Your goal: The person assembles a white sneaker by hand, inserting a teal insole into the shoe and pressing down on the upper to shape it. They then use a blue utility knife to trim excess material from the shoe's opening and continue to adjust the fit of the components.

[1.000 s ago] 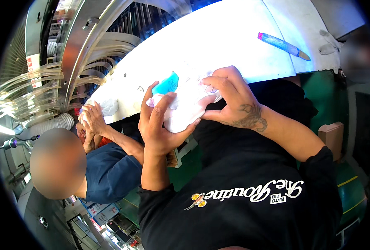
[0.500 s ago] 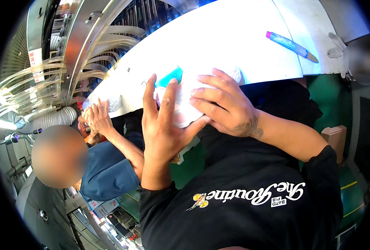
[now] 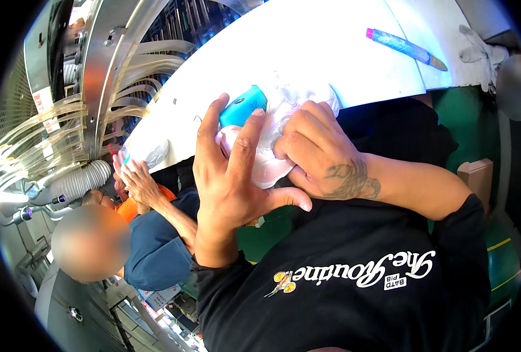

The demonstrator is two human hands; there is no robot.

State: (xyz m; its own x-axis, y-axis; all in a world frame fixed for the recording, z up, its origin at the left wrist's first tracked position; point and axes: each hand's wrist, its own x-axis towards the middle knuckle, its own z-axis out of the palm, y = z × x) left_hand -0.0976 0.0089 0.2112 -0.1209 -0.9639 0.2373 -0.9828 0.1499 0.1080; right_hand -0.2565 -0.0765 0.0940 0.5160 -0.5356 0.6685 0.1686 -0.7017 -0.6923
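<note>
The left hand (image 3: 231, 176) stands with its fingers spread apart and extended, palm pressed flat against the near side of a white plastic-wrapped bundle (image 3: 266, 158). It acts as a backstop rather than a clamp: nothing is pinched between its fingers. The right hand (image 3: 325, 155) curls over the bundle from the opposite side, fingers bent and closed down on the wrapping, so the bundle is squeezed between the two hands. This opposed hold appears intended to keep the soft, slippery wrapping from sliding. A turquoise piece (image 3: 243, 108) protrudes from the top of the bundle, just above the left fingertips; what it is cannot be determined.

The bundle sits at the near edge of the white worktable (image 3: 331, 53), against the person's chest, which keeps it supported from below and close to the body. Well apart on the table lie a blue-handled tool (image 3: 404, 48) and a white glove (image 3: 477, 53), both clear of the hands.

To the left, a co-worker's hand (image 3: 137, 182) reaches up to another wrapped piece at the table edge, beside the clear hoses (image 3: 43, 141) of a machine.
</note>
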